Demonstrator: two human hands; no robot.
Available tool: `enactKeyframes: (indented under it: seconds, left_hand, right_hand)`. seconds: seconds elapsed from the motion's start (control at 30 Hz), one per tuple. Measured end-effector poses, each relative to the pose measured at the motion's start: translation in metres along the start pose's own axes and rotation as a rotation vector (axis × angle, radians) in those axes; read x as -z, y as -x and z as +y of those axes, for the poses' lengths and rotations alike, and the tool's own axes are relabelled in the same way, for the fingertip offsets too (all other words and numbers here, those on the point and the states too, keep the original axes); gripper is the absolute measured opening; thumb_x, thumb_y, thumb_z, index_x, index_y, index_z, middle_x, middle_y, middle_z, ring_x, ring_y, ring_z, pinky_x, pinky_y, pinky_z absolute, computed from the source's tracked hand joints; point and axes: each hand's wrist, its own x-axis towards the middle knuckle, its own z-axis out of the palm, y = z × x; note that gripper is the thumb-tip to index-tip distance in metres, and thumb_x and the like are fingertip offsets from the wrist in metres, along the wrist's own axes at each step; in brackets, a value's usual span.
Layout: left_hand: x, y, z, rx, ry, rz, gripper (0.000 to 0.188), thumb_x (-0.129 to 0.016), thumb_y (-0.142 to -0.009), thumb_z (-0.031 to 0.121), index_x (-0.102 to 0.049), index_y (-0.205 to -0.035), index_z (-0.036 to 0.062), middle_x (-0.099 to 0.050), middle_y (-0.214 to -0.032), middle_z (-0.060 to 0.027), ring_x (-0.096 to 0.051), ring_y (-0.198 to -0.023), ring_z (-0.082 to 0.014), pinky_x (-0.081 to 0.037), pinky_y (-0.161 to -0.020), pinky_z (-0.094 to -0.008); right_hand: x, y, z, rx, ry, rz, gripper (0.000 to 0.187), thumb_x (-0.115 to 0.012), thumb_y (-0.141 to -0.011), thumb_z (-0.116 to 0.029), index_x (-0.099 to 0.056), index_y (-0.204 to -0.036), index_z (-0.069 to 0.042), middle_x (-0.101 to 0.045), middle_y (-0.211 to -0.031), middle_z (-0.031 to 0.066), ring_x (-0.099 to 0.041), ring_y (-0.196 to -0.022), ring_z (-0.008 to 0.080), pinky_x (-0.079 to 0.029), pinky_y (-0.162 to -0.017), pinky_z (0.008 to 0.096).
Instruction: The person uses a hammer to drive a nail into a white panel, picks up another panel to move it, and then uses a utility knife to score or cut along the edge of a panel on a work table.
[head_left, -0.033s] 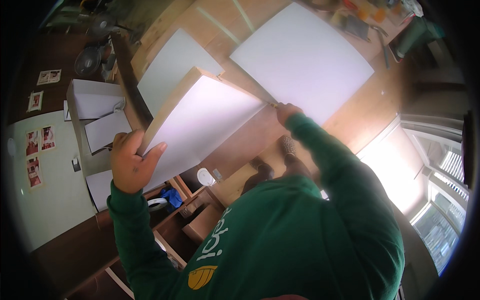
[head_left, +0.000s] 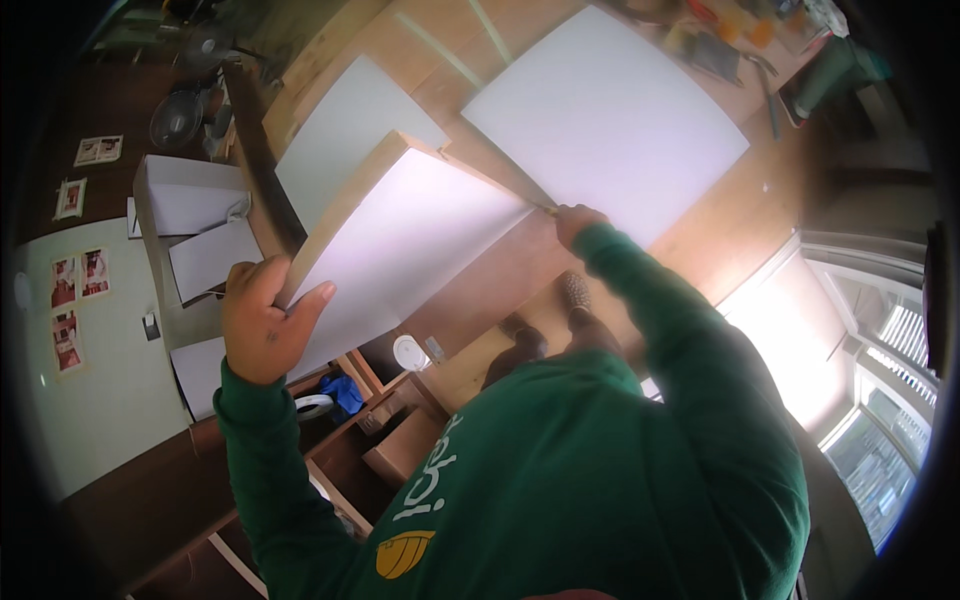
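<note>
A white panel [head_left: 400, 220] with a bare wood edge is held up, tilted, in front of me. My left hand [head_left: 268, 318] is closed on its near left edge, with the thumb on the white face. At the panel's far right corner, my right hand [head_left: 580, 222] is closed in a fist. A small yellowish bit shows at its fingers; whether this is a thin tool or part of the panel edge I cannot tell. Just beyond the fist, a large white sheet [head_left: 610, 115] lies flat on a wooden surface. Another white sheet [head_left: 355, 130] lies behind the raised panel.
Below my left hand is an open wooden compartment with a tape roll [head_left: 313, 405] and blue cloth or plastic [head_left: 343, 393]. A white round object [head_left: 410, 352] sits beside it. Fans [head_left: 177, 120] stand at far left. A hammer [head_left: 765, 65] and other items lie at far right, near another person's leg [head_left: 840, 80].
</note>
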Motion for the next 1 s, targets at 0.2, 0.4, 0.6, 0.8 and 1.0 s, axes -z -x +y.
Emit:
enactKeyframes:
  seconds: [0.2, 0.4, 0.6, 0.8, 1.0]
  left_hand:
    - [0.002, 0.0, -0.005, -0.064, 0.027, 0.001, 0.024, -0.076, -0.074, 0.02, -0.057, -0.074, 0.0047, -0.051, -0.065, -0.012, -0.043, -0.062, -0.0334, -0.036, -0.064, -0.0396]
    - [0.002, -0.002, -0.005, -0.063, 0.038, 0.015, 0.028, -0.077, -0.073, 0.02, -0.055, -0.071, 0.0045, -0.049, -0.064, -0.0127, -0.042, -0.061, -0.0341, -0.036, -0.064, -0.0402]
    - [0.001, 0.002, -0.004, -0.05, 0.053, 0.043, 0.029, -0.079, -0.072, 0.02, -0.055, -0.072, 0.0045, -0.049, -0.064, -0.0126, -0.042, -0.062, -0.0343, -0.036, -0.063, -0.0408]
    - [0.005, 0.004, -0.006, -0.016, 0.061, -0.011, 0.025, -0.078, -0.074, 0.022, -0.061, -0.079, 0.0033, -0.054, -0.067, -0.0115, -0.043, -0.069, -0.0304, -0.038, -0.067, -0.04]
    - [0.009, 0.003, -0.01, -0.018, 0.07, -0.043, 0.024, -0.076, -0.075, 0.023, -0.061, -0.078, 0.0045, -0.053, -0.067, -0.0136, -0.044, -0.066, -0.0331, -0.036, -0.068, -0.0401]
  right_hand:
    - [0.081, 0.042, -0.003, 0.027, 0.2, -0.221, 0.034, -0.057, -0.088, -0.029, -0.072, -0.106, -0.005, -0.07, -0.108, 0.018, -0.068, -0.102, 0.0332, -0.054, -0.088, 0.0429]
    - [0.081, 0.038, 0.006, 0.01, 0.198, -0.25, 0.042, -0.052, -0.093, -0.037, -0.069, -0.106, -0.001, -0.069, -0.107, 0.0176, -0.067, -0.098, 0.0323, -0.054, -0.083, 0.0419]
    - [0.053, 0.046, 0.03, -0.101, -0.082, -0.195, 0.045, -0.058, -0.088, -0.04, -0.069, -0.108, -0.002, -0.067, -0.109, 0.0236, -0.064, -0.105, 0.0376, -0.05, -0.092, 0.0451]
    - [0.0, 0.027, 0.095, -0.104, -0.271, 0.356, 0.039, -0.072, -0.081, -0.028, -0.058, -0.11, -0.006, -0.06, -0.113, 0.0191, -0.058, -0.104, 0.0405, -0.049, -0.09, 0.0479]
    - [0.019, 0.005, 0.105, -0.278, -0.069, 0.503, 0.042, -0.073, -0.079, -0.031, -0.059, -0.114, -0.013, -0.055, -0.118, 0.0092, -0.049, -0.118, 0.0314, -0.044, -0.094, 0.0499]
